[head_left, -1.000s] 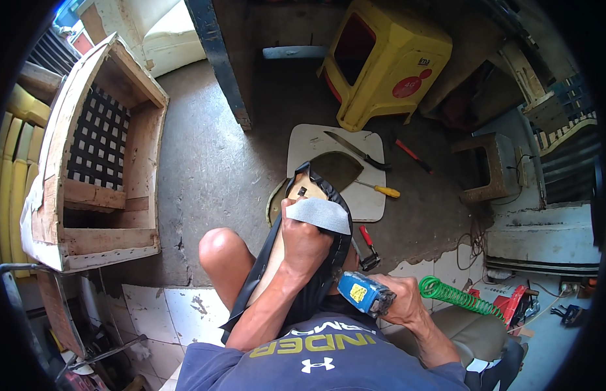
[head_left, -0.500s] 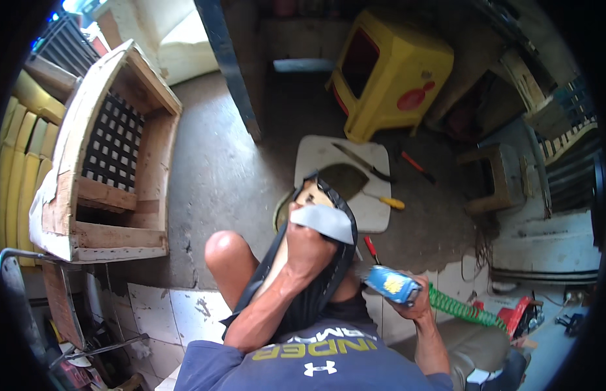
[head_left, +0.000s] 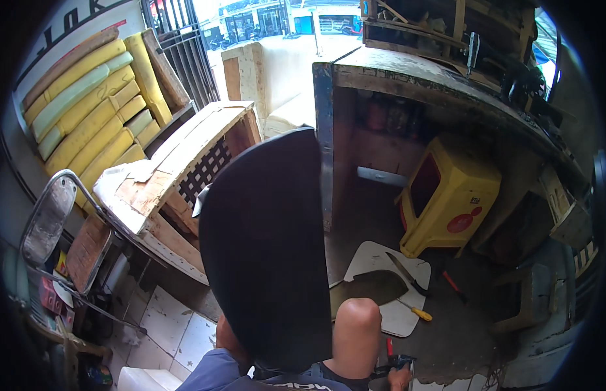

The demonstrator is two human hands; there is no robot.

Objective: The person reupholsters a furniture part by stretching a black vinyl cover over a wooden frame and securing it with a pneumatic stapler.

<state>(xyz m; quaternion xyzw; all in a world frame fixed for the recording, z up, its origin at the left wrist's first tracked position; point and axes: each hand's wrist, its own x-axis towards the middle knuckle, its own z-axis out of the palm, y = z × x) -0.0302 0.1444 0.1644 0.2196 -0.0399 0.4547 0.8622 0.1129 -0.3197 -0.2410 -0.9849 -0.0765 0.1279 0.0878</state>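
Note:
A large black padded panel (head_left: pixel 260 247) stands upright in front of me, hiding my left hand; part of my left arm (head_left: pixel 228 339) shows at its lower edge, with a pale strip peeking past its side. Low at the right, beside my bare knee (head_left: pixel 358 316), my right hand (head_left: pixel 399 376) has curled fingers at a dark tool, too hidden to identify. A red-handled tool (head_left: pixel 390 348) is close by. Beyond, a white board (head_left: pixel 374 251) carries a knife (head_left: pixel 407 270), an olive piece (head_left: pixel 371 287) and a yellow-handled screwdriver (head_left: pixel 420 314).
A wooden seat frame (head_left: pixel 159 189), stacked foam (head_left: pixel 88 124) and a metal chair (head_left: pixel 84 254) are at left. A workbench (head_left: pixel 413 72) stands ahead, a yellow stool (head_left: pixel 446 195) beneath it. A red-handled tool (head_left: pixel 453 283) lies right of the board; a doorway shows behind.
The panel has gone from lying on my lap to upright, black face toward me. My view has lifted. My right hand has dropped low, and the blue staple gun no longer shows.

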